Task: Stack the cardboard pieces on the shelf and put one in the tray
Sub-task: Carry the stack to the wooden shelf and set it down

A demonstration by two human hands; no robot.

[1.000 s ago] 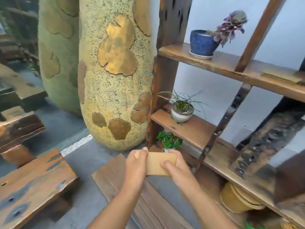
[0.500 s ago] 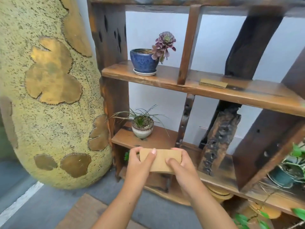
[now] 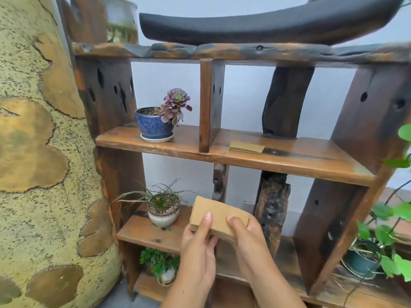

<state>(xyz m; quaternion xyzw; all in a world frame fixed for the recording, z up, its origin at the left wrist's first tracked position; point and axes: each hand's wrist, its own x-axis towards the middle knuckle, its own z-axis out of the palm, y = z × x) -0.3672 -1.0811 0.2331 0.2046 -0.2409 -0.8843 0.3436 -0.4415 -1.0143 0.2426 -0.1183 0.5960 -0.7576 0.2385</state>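
Note:
I hold a small pile of tan cardboard pieces [image 3: 219, 215] in both hands, in front of the lower shelf. My left hand [image 3: 198, 247] grips its left end with the thumb on top. My right hand [image 3: 246, 232] holds its right end. A thin stack of the same cardboard pieces [image 3: 246, 147] lies on the middle shelf board [image 3: 289, 162], right of a wooden divider. A long, dark, curved tray [image 3: 266, 24] rests on the top board of the wooden shelf.
A blue pot with a purple succulent [image 3: 156, 124] stands on the middle shelf, left of the divider. A grass-like plant in a pale pot [image 3: 163, 211] sits on the lower shelf beside my hands. A huge yellow vase [image 3: 40, 174] fills the left. Leafy green plants [image 3: 382, 236] crowd the right.
The view has risen from the floor to the shelf front, bringing the top board and dark tray into sight. My hands have lifted the cardboard pile up towards the shelf.

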